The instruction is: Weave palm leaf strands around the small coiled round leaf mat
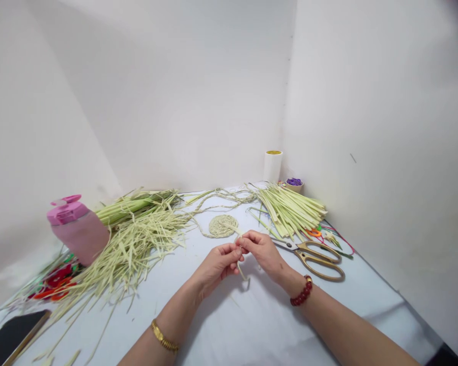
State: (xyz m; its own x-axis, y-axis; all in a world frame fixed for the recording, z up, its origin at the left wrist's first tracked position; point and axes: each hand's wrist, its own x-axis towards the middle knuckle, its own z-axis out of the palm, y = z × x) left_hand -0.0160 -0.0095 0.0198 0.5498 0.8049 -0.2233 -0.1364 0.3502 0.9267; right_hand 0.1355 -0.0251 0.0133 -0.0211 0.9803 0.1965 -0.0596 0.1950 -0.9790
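My left hand [226, 260] and my right hand [260, 250] meet above the middle of the table, fingertips pinched close together. Between them runs a thin pale green straw strand [242, 272], whose loose end hangs down below the fingers. Just beyond the hands lies a flat round coil of braided straw [222, 226], and the strand appears to run toward it. A long straw braid [204, 203] trails from the coil toward the back. Close to my right hand are large scissors [309, 256] with gold handles. The exact grip at the fingertips is partly hidden.
Loose straw strips [137, 249] are heaped at left beside a pink bottle [78, 229]. Red-handled scissors [59, 284] and a dark phone-like slab [13, 338] lie at the left edge. A straw bundle [293, 211], white cup [273, 166] and small bowl [294, 187] stand back right.
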